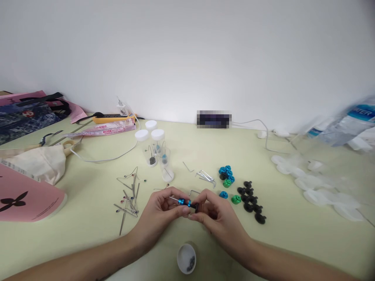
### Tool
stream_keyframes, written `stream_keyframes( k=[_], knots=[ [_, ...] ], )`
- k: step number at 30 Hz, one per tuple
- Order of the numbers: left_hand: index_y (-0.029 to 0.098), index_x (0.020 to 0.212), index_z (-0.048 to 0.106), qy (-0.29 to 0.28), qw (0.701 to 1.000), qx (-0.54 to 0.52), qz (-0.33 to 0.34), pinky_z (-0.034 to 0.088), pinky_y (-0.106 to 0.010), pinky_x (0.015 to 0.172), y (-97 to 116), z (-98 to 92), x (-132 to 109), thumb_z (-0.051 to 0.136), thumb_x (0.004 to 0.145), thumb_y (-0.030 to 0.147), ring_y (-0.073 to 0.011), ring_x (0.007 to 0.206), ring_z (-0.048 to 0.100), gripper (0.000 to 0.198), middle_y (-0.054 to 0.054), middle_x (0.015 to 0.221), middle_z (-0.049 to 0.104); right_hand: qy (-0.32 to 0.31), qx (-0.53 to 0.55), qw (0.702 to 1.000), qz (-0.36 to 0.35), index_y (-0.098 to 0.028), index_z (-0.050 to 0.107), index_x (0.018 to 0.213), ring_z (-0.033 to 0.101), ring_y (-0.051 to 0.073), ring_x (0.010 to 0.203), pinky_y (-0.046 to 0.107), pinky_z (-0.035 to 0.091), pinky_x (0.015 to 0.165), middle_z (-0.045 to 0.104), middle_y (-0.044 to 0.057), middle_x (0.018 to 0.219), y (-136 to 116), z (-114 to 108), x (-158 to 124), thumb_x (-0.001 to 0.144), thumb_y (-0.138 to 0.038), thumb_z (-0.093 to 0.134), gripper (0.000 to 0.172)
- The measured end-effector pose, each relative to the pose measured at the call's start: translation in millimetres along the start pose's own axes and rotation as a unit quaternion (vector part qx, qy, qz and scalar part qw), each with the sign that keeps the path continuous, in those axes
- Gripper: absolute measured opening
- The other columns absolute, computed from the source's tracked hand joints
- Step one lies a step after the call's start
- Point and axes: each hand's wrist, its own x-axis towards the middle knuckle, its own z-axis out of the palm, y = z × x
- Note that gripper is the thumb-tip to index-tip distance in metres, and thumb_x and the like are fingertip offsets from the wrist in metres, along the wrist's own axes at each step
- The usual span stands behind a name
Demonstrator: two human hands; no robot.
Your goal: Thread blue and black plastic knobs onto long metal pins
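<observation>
Fingertips of your left hand pinch a small blue tool; your right hand grips its black end; hold both steady, aligned.

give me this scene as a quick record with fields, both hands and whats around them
left hand: pinches the left part of the rod with blue collars
right hand: pinches its right end, at a black piece
rod: held roughly level above the table
right of hands: black knobs; blue and green knobs
behind hands: hex keys; capped clear vials
left of hands: loose metal pins
near edge: small white cup, dark bits inside
</observation>
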Motion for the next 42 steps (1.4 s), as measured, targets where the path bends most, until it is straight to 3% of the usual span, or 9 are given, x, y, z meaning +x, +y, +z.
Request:
stream_keyframes(
  k=[6, 12, 15, 19, 26, 32, 42],
  knots=[
    [0.017, 0.084, 0.067, -0.005, 1.000, -0.008, 0.006, 0.042, -0.016, 0.060, -0.8, -0.4, -2.2, 0.075, 0.073, 0.024, -0.0073, 0.063, 0.058, 0.016, 0.002, 0.066, 0.068, -0.023, 0.021, 0.999, -0.013, -0.017, 0.056, 0.074, 0.036, 0.009, 0.054, 0.021, 0.026, 0.048, 0.042, -0.006, 0.058, 0.0, -0.5, -0.9, 0.086, -0.035, 0.060, 0.022],
    [0.017, 0.087, 0.066, -0.003, 1.000, -0.002, -0.001, 0.044, -0.019, 0.064, -0.3, -0.2, 0.7, 0.075, 0.074, 0.025, -0.0100, 0.070, 0.062, 0.018, -0.002, 0.080, 0.072, -0.001, 0.002, 1.000, -0.008, -0.019, 0.054, 0.079, 0.038, 0.009, 0.053, 0.021, 0.028, 0.048, 0.043, -0.007, 0.056, 0.4, 0.1, -0.1, 0.081, -0.026, 0.066, 0.014],
    [0.017, 0.086, 0.066, -0.005, 1.000, -0.005, 0.000, 0.043, -0.017, 0.062, 0.2, -0.3, 0.7, 0.075, 0.074, 0.025, -0.0084, 0.067, 0.060, 0.017, -0.001, 0.076, 0.071, -0.002, 0.006, 1.000, -0.009, -0.019, 0.055, 0.078, 0.037, 0.009, 0.053, 0.021, 0.027, 0.048, 0.041, -0.007, 0.056, 0.5, 0.3, -0.7, 0.082, -0.028, 0.065, 0.014],
    [0.018, 0.085, 0.067, -0.003, 1.000, -0.005, 0.006, 0.040, -0.014, 0.057, -0.9, -0.8, -0.5, 0.075, 0.073, 0.024, -0.0054, 0.061, 0.056, 0.016, 0.003, 0.065, 0.067, -0.020, 0.026, 0.999, -0.013, -0.018, 0.055, 0.073, 0.035, 0.008, 0.053, 0.021, 0.026, 0.047, 0.041, -0.006, 0.058, 0.2, -0.4, -0.6, 0.085, -0.035, 0.062, 0.022],
    [0.017, 0.085, 0.068, -0.005, 1.000, -0.008, 0.012, 0.043, -0.016, 0.061, -1.0, -0.4, 0.0, 0.075, 0.073, 0.023, -0.0074, 0.064, 0.060, 0.016, 0.002, 0.067, 0.068, -0.044, 0.009, 0.999, -0.011, -0.017, 0.054, 0.069, 0.039, 0.008, 0.050, 0.020, 0.028, 0.045, 0.046, -0.004, 0.057, 2.9, -2.8, -1.0, 0.089, -0.046, 0.054, 0.034],
    [0.016, 0.086, 0.066, 0.000, 1.000, -0.018, 0.008, 0.046, -0.019, 0.068, -1.9, -0.2, 0.0, 0.075, 0.073, 0.022, -0.0107, 0.072, 0.063, 0.017, -0.001, 0.075, 0.071, -0.029, -0.006, 0.999, -0.042, -0.016, 0.056, 0.065, 0.042, 0.009, 0.047, 0.021, 0.032, 0.048, 0.043, -0.004, 0.048, 6.7, -2.2, -2.8, 0.097, -0.049, 0.032, 0.052],
    [0.017, 0.087, 0.066, 0.001, 1.000, -0.025, 0.013, 0.046, -0.024, 0.074, -5.8, -1.8, 1.3, 0.074, 0.074, 0.022, -0.0140, 0.076, 0.064, 0.016, -0.003, 0.076, 0.071, -0.030, 0.006, 0.999, -0.042, -0.015, 0.057, 0.066, 0.042, 0.009, 0.046, 0.021, 0.033, 0.048, 0.043, -0.004, 0.049, 6.6, -1.4, -1.5, 0.098, -0.049, 0.031, 0.053]
  ],
)
